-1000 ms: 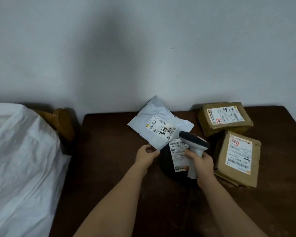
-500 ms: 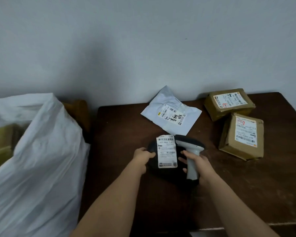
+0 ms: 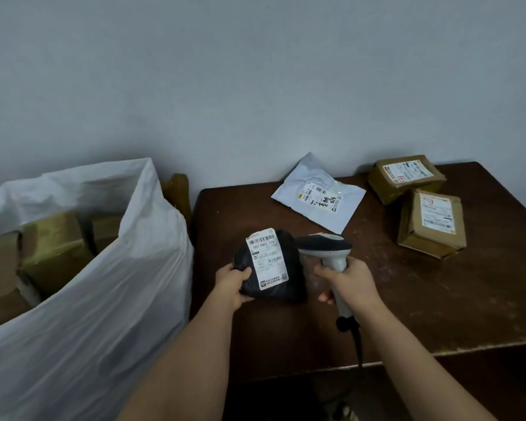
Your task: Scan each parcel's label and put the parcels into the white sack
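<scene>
My left hand (image 3: 233, 284) grips the left edge of a black parcel (image 3: 292, 268) with a white barcode label facing up, just above the dark wooden table (image 3: 438, 299). My right hand (image 3: 346, 282) holds a grey-and-white handheld scanner (image 3: 328, 247) by its handle, its head right beside the parcel. A white mailer bag (image 3: 292, 196) lies flat at the table's back. Two brown cardboard parcels (image 3: 406, 179) (image 3: 410, 229) sit at the back right. The open white sack (image 3: 97, 293) stands left of the table.
Several brown boxes (image 3: 52, 247) lie inside the sack. A wooden chair back (image 3: 176, 189) shows between sack and table. The scanner's cable (image 3: 357, 344) hangs over the table's front edge. A plain wall rises behind.
My left hand let go of the white mailer, took hold of the black parcel and drew it left toward the sack. The view swung left, showing the sack's opening.
</scene>
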